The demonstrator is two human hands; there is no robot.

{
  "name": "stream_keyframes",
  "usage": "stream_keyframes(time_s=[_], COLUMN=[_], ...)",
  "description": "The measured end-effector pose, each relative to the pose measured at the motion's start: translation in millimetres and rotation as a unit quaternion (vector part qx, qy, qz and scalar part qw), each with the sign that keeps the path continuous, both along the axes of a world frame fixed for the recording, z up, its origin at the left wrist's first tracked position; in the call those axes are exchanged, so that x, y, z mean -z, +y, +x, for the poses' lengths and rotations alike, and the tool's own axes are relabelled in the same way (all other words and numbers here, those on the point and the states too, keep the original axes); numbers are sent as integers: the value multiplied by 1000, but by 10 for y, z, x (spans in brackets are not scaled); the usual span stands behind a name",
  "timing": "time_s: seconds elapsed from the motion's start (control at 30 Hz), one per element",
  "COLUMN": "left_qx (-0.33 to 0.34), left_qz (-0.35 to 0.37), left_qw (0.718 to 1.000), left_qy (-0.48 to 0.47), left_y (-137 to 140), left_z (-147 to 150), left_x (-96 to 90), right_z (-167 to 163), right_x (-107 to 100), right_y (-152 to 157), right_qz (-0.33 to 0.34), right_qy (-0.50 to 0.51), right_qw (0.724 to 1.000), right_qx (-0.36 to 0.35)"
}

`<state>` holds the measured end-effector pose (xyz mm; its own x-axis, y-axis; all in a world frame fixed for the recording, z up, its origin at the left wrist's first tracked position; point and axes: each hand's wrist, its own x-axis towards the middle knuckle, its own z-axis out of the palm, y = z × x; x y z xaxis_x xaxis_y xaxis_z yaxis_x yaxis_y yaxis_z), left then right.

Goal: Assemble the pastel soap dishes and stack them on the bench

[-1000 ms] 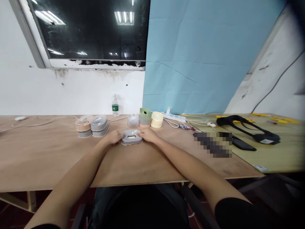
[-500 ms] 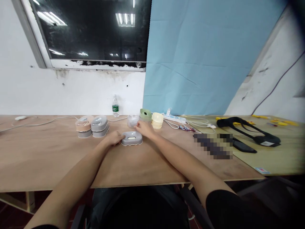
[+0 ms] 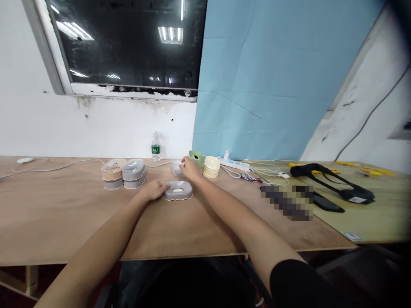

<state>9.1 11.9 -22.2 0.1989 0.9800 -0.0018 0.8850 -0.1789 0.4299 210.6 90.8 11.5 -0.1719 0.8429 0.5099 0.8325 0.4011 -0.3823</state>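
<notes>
A grey oval plastic box (image 3: 178, 195) with a small pale slot in its top lies on the table in front of me. My left hand (image 3: 154, 191) has its fingers curled, and its thumb presses the box's left end. Behind the box stands a stack of clear plastic lids (image 3: 176, 168). My right hand (image 3: 189, 166) pinches at the right edge of the upper lid, its fingertips partly hiding that edge. A green plastic piece (image 3: 197, 158) with a dark slot and a stack of cream trays (image 3: 211, 166) stand just beyond my right wrist.
Stacked at left are a pink-and-grey box pair (image 3: 113, 173) and a grey box pair (image 3: 134, 173). A water bottle (image 3: 156, 147) stands by the wall. A power strip (image 3: 235, 164) with cables, a black strap-like item (image 3: 334, 182) and yellow pieces (image 3: 374, 171) lie at right.
My right hand has shifted slightly back and left, further over the clear lids. My left hand stays at the grey box. The whole view has tilted up a little.
</notes>
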Motion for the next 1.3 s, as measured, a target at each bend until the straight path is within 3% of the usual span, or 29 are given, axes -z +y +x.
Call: stream_keyframes(time_s=[0.1, 0.2, 0.27, 0.37, 0.47, 0.63, 0.73, 0.87, 1.07, 1.3], left_qx=[-37, -94, -73, 0, -5, -13, -22, -1, 0, 16], left_qz=[60, 172, 238, 286, 307, 252, 176, 86, 101, 110], left_qw=[997, 976, 957, 944, 938, 958, 982, 996, 995, 992], left_qy=[-13, -92, -148, -166, -158, -138, -69, 4, -24, -56], left_y=[3, -32, -77, -148, -182, -140, -90, -62, -110, -79], left_z=[-31, -53, -51, -22, 14, 37, 46, 64, 95, 75], left_x=[1, -38, -76, -121, -139, -107, -44, 22, -14, -1], right_z=[16, 121, 217, 315, 329, 352, 422, 500, 537, 553], right_x=[26, 156, 273, 409, 456, 468, 490, 486, 432, 473], right_y=[-214, -459, -593, -708, -722, -627, -562, -492, -467, -445], right_qz=[28, 36, 12, -32, -33, -23, -81, -158, -192, -156], right_qy=[90, 186, 220, 254, 246, 165, 96, 19, -7, -27], right_qw=[994, 970, 954, 944, 953, 981, 989, 984, 977, 981], right_qx=[-54, -152, -202, -210, -174, -103, -72, -81, -95, -108])
